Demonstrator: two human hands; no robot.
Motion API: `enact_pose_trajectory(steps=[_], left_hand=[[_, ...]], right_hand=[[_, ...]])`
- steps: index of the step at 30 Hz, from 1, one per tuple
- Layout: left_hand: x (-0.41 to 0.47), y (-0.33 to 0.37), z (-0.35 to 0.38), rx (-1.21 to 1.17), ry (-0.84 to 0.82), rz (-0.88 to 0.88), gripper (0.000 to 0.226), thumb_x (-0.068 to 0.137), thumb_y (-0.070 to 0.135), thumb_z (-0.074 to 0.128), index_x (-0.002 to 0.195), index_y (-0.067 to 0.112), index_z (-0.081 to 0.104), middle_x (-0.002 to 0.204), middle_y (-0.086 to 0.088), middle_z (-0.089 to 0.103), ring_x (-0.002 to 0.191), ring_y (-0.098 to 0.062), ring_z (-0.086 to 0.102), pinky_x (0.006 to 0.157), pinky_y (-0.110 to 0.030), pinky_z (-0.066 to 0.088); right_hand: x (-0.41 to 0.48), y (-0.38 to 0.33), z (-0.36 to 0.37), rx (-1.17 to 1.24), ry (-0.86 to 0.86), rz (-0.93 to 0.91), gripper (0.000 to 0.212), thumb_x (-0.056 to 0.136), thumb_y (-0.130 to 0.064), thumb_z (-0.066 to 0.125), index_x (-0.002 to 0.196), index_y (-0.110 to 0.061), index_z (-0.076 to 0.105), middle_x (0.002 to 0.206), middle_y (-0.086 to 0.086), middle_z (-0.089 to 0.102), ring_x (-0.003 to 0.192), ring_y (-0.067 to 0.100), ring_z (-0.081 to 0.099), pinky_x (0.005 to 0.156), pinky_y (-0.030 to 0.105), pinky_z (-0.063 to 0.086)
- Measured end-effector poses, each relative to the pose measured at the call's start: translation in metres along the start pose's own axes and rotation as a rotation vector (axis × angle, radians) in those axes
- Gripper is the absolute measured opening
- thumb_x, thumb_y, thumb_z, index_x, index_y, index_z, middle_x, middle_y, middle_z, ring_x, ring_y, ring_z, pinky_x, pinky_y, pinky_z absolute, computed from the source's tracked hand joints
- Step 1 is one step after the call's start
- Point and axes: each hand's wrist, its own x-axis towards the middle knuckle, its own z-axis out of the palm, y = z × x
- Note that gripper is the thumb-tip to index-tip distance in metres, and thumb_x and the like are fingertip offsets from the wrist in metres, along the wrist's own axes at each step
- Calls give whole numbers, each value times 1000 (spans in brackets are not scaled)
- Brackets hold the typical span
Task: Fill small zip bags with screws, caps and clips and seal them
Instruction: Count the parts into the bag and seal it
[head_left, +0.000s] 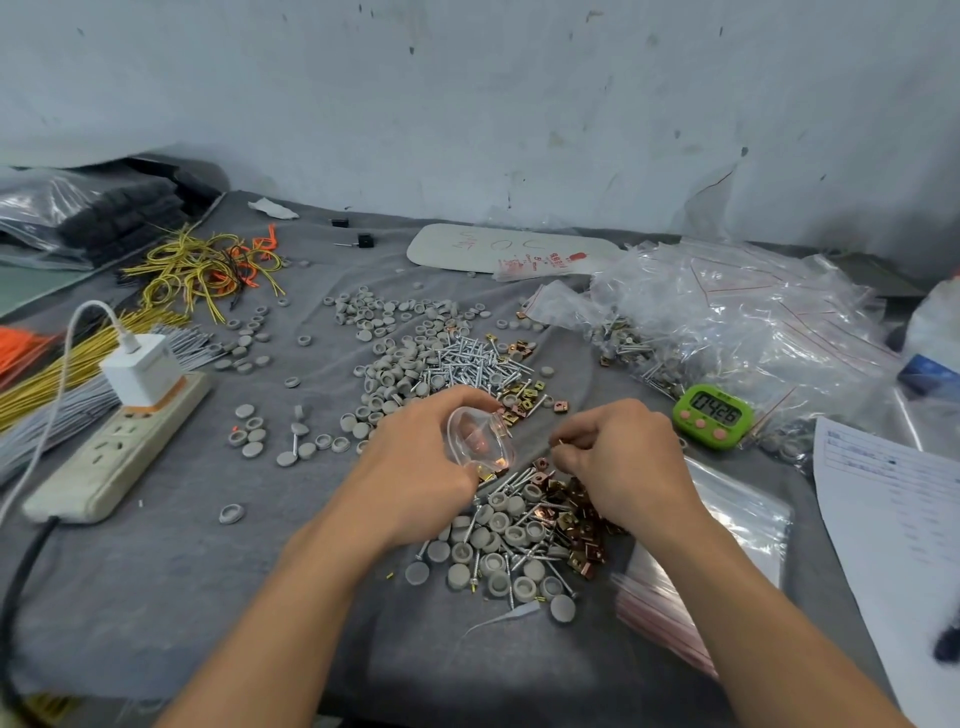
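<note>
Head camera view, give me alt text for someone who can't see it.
A person's left hand holds a small clear zip bag open while the right hand pinches a small metal part beside it, above heaps of grey caps, screws and brass clips on a grey cloth.

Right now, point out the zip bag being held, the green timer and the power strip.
zip bag (480, 435): head view, on its clear bulged middle.
green timer (717, 404): head view, on its display.
power strip (111, 456): head view, on its socket face, clear of the charger.
</note>
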Motion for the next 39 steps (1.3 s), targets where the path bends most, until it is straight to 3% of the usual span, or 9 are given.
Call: enact_pose_trajectory(steps=[4,6,10,14,18,20,22,26,39], left_hand=[[0,0,-1,-1,-3,6,67,75,5,67,118,56,55,110,22,61,82,-2,65,58,-17,52],[0,-1,-1,0,-2,10,67,76,6,68,118,56,55,110,23,60,81,3,63,56,-10,48],[0,-2,-1,-5,-1,14,67,75,8,68,118,56,54,109,25,59,81,9,59,56,-5,44],[1,-2,0,10,6,18,66,76,9,68,120,56,53,116,24,60,86,4,60,57,-9,42],[1,-3,1,4,6,25,65,76,9,68,118,55,54,111,21,61,77,5,61,53,-10,44],[1,-3,1,-16,2,28,65,75,7,68,116,55,55,109,21,61,75,11,59,54,-7,44],[0,-4,0,-15,12,27,64,76,7,68,115,56,55,108,22,61,80,13,58,57,-5,44],[0,-3,0,-16,6,25,61,78,8,67,115,56,55,104,23,60,64,12,57,49,-8,41],[1,-1,2,9,3,25,62,77,9,66,117,55,56,107,27,59,76,12,58,58,-6,43]], right_hand=[[5,0,4,-6,46,29,32,93,-41,69,67,-23,69,64,-5,67,68,19,65,65,32,48],[6,0,6,27,43,37,33,96,-37,67,65,-26,64,66,-6,68,71,19,66,70,34,51],[5,0,7,37,16,5,25,94,-23,70,72,-35,66,84,-8,75,87,19,70,88,38,57],[3,2,6,68,-11,-55,20,95,-16,68,96,-35,76,100,-10,77,84,7,65,83,19,49],[3,2,5,131,3,-95,21,91,-23,74,110,-33,78,100,-17,77,86,-1,67,89,18,51],[5,5,1,124,75,-79,24,94,-20,70,113,-34,77,103,-17,76,75,-4,65,77,19,52],[8,13,-1,-19,54,-37,32,96,-18,63,122,-33,72,111,-7,75,69,5,67,72,25,53],[11,24,2,-316,-111,14,32,93,-15,56,121,-27,65,117,9,69,110,30,58,80,36,46],[12,12,-1,-336,-163,-22,34,90,-3,62,108,-30,73,108,0,71,97,23,66,79,31,53]])
